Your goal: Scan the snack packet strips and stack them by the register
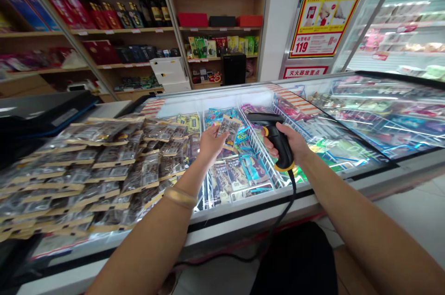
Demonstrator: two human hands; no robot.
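Above the glass-topped freezer, my left hand (210, 144) pinches a small flat packet (230, 131) with printing on its face. My right hand (292, 143) is wrapped round the grip of a black and yellow handheld scanner (280, 143), whose head points left toward the packet. A cable runs down from the scanner's handle. To the left of my left hand, a large pile of similar brown-edged packets (114, 156) lies on the freezer's glass. Under the glass, wire baskets hold colourful bagged goods (239, 172).
The freezer (243, 211) spans the view, its front edge close to my legs. At the left stands a dark device (45, 109). Stocked shelves (118, 30), a white pillar and a red-yellow poster (323, 7) are behind. The scanner's cable (278, 221) hangs over the front edge.
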